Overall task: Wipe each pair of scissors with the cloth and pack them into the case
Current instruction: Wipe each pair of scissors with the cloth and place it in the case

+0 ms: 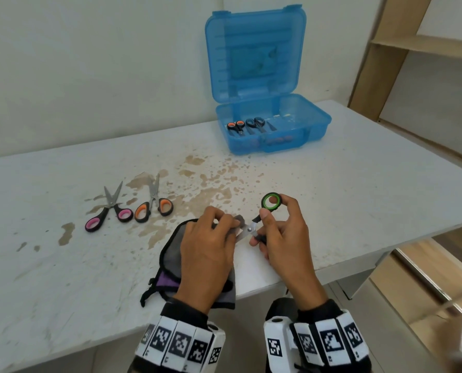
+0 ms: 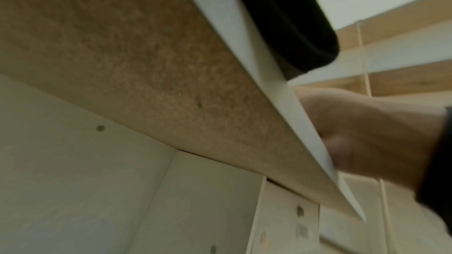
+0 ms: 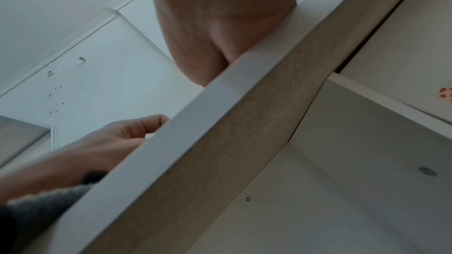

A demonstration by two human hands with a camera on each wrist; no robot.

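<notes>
Green-handled scissors (image 1: 271, 201) are held just above the table's front edge. My right hand (image 1: 264, 227) grips their handles, with one green ring standing up past the fingers. My left hand (image 1: 229, 224) pinches a fold of the grey cloth (image 1: 173, 254) around the blades near the pivot. The rest of the cloth lies under that hand and hangs over the edge. The blue case (image 1: 316, 125) stands open at the back with an orange-handled pair (image 1: 236, 126) and a dark-handled pair (image 1: 256, 123) inside. Both wrist views look up from below the tabletop and show neither scissors nor blades.
Pink-handled scissors (image 1: 108, 211) and orange-handled scissors (image 1: 153, 205) lie side by side on the stained white table (image 1: 359, 197), left of my hands. A wooden shelf unit (image 1: 426, 44) stands to the right. The table's front edge (image 1: 264, 289) runs under my wrists.
</notes>
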